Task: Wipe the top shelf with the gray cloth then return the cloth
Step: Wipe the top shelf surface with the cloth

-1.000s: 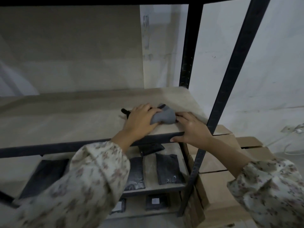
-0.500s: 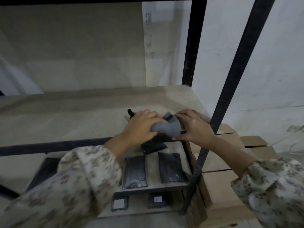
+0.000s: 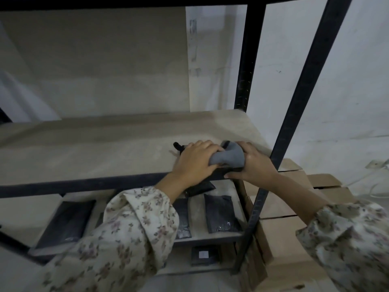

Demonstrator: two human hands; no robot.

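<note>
Both hands, left (image 3: 194, 163) and right (image 3: 255, 165), clutch bunched gray cloth (image 3: 229, 158) at pale wooden top shelf (image 3: 94, 148) edge; loosened grip risks dropping it

both arms reach forward — left hand (image 3: 194, 160) and right hand (image 3: 255, 163) curled, close together.
</note>
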